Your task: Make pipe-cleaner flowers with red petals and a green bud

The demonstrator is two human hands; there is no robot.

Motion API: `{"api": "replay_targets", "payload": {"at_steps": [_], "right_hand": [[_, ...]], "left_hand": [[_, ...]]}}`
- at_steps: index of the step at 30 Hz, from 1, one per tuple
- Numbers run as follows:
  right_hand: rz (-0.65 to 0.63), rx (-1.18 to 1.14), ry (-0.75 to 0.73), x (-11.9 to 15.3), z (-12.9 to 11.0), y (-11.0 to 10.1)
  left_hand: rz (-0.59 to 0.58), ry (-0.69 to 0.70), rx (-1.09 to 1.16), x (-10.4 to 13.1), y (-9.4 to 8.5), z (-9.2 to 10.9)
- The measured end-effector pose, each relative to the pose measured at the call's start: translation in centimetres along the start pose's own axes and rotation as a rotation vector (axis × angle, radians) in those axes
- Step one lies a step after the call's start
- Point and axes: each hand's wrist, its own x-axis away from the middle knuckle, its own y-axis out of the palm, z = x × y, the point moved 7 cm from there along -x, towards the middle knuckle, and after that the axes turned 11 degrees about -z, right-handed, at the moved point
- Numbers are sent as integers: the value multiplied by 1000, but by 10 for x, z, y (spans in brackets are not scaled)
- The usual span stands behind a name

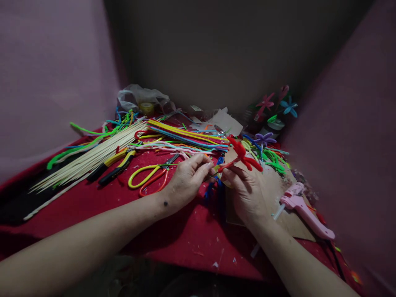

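A red pipe-cleaner flower (pixel 241 154) is held up over the middle of the table. My right hand (pixel 247 189) is closed around its stem just below the petals. Close by, my left hand (pixel 190 177) pinches the lower end of the stem, where a bit of yellow-green shows between the fingertips. Exactly what lies inside that pinch is partly hidden. Beside my left wrist are scissors (pixel 147 177) with one yellow and one red handle loop. Blue pipe cleaners (pixel 212 192) lie beneath and between my hands.
Pliers (pixel 119 167) and a bundle of wooden sticks (pixel 93 154) lie left on the red cloth (pixel 182 243). Coloured pipe cleaners (pixel 188 134) spread behind. A pink glue gun (pixel 306 210) rests on cardboard (pixel 272 194) at right. Finished flowers (pixel 289 107) stand in the back right.
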Motion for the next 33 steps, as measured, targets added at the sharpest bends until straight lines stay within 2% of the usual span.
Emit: {"api": "replay_targets", "payload": {"at_steps": [2, 4, 7, 8, 9, 12, 16, 19, 24, 28, 31, 33], "right_hand": [[43, 11, 11, -1, 1, -5], [65, -13, 27, -3, 4, -9], [79, -44, 51, -3, 8, -13], [78, -48, 55, -3, 9, -13], [76, -50, 59, -3, 10, -13], [67, -66, 56, -3, 10, -13], [52, -72, 62, -3, 11, -11], [36, -84, 76, -2, 10, -6], [-5, -27, 70, 1, 1, 6], [-15, 16, 34, 4, -1, 8], [-49, 28, -1, 5, 0, 10], [-70, -8, -5, 5, 2, 12]], "left_hand": [[35, 59, -91, -1, -8, 8], [-3, 142, -180, -1, -13, 21], [-298, 201, -188, 0, -3, 33], [-366, 197, -199, 0, -1, 35], [-382, 202, -216, 0, -1, 37], [-306, 208, -253, -3, -4, 39], [-192, 165, -274, -5, -4, 32], [-81, 199, -415, -1, -2, 27], [-72, 332, -785, 9, 13, 18], [-83, 393, -1010, 12, 21, 14], [-63, 393, -1009, 10, 20, 16], [-35, 369, -902, 9, 15, 18]]}}
